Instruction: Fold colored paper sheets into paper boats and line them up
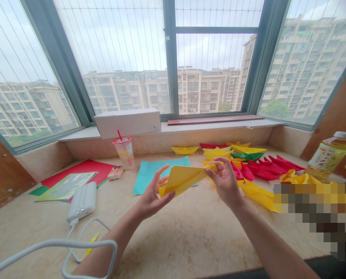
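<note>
Folded yellow paper (186,179) spans between both hands (152,198) (226,182).

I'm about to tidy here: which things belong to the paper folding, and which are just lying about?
Likely part of it: held yellow paper; blue sheet; red sheet; paper boats.

Apparently just lying about: power bank; cable; lidded cup; bottle; white box.

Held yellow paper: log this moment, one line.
yellow paper: above counter | left hand: at wide end | right hand: pinching tapered end
</note>
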Demonstrator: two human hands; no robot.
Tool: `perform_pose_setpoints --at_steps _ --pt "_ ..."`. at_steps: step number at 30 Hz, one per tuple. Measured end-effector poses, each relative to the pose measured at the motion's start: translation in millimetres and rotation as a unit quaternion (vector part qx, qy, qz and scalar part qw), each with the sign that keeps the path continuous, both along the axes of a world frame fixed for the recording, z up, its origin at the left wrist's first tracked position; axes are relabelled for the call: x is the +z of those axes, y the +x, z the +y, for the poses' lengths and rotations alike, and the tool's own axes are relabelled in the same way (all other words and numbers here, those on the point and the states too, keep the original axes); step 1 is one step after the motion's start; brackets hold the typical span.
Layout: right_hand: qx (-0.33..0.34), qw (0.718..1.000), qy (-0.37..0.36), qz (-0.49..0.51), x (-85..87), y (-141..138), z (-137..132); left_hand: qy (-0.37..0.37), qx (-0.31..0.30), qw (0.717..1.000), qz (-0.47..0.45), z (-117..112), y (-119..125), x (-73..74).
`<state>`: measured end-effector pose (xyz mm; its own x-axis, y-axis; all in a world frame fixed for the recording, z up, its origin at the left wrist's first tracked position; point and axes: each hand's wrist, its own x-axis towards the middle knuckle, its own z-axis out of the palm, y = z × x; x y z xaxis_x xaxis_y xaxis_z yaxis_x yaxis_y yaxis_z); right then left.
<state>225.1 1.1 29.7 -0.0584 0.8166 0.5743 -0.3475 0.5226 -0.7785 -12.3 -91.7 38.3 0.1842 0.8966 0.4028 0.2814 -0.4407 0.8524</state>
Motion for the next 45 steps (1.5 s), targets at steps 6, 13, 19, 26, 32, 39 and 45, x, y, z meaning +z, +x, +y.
perform_pose_setpoints --at_steps 6,13,19,26,32,39,45 --pt "-0.013 0.998 0.043 -0.042 -5.7 -3.3 -4.7 0.02 0.0 0.987 0.158 6.1 -1.4 -9.5" --pt "-0.002 0.998 0.025 -0.061 -7.3 -2.5 -5.2 0.107 0.021 0.978 0.177 10.5 -0.8 -9.4" --pt "0.002 0.999 0.018 -0.035 -6.0 -4.3 -6.6 0.123 -0.016 0.976 0.179 5.9 1.0 -7.8" --pt "0.009 0.999 0.023 -0.039 -4.4 -5.1 -9.3 0.082 0.005 0.985 0.151 4.1 3.4 -7.8" --pt "0.002 0.996 0.033 -0.083 -7.8 -3.6 -8.0 0.173 0.019 0.975 0.139 6.3 0.7 -8.1" --pt "-0.036 0.983 0.075 -0.163 -5.9 0.4 -6.2 0.311 0.013 0.928 0.205 6.1 -8.7 -3.3" --pt "-0.073 0.978 0.085 -0.174 -8.8 0.4 -6.3 0.246 0.038 0.949 0.195 4.5 -3.6 -4.5"
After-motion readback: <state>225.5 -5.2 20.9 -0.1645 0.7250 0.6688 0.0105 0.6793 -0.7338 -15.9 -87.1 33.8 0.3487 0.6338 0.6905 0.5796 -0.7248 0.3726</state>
